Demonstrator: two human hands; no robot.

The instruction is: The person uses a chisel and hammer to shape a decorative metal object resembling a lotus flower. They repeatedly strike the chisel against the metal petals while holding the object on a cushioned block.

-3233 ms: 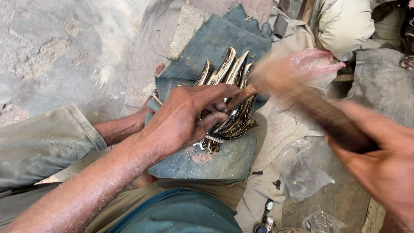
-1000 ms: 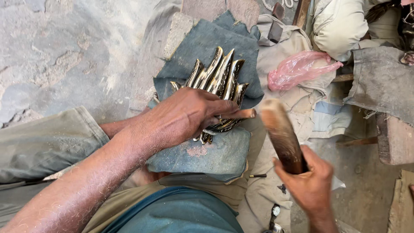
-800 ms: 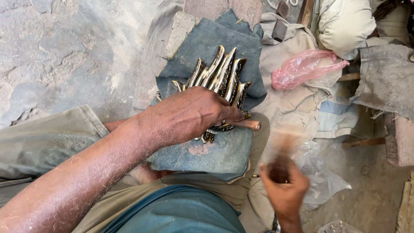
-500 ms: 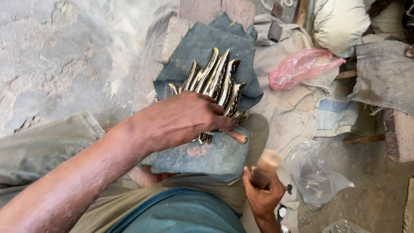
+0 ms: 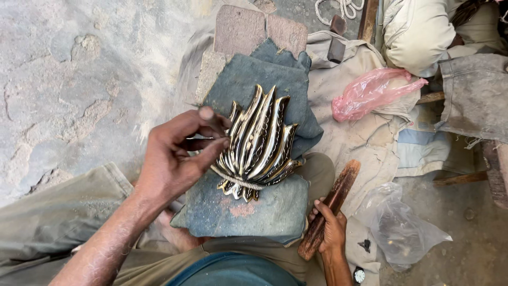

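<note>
A ribbed, flame-shaped brass ornament [image 5: 262, 143] lies on a blue-grey cloth pad [image 5: 238, 214] over my lap. My left hand [image 5: 177, 156] rests at the ornament's left edge, thumb and fingers pinched on a small dark punch [image 5: 216, 125] whose tip is hidden against the metal. My right hand [image 5: 330, 230] is low on the right. It grips a worn wooden mallet stick [image 5: 333, 204] by its lower end, and the stick lies slanted on the beige cloth, apart from the ornament.
Two bricks [image 5: 259, 29] prop the pad at the top. A pink plastic bag [image 5: 370, 92] and a clear plastic bag [image 5: 402, 228] lie to the right on beige cloth [image 5: 349, 132]. A wristwatch [image 5: 359, 275] sits by my right wrist. Rough stone floor [image 5: 79, 79] spreads left.
My right hand has brought the wooden stick down from the air to rest beside the pad. My left hand has slid off the ornament's top to its left edge, uncovering it.
</note>
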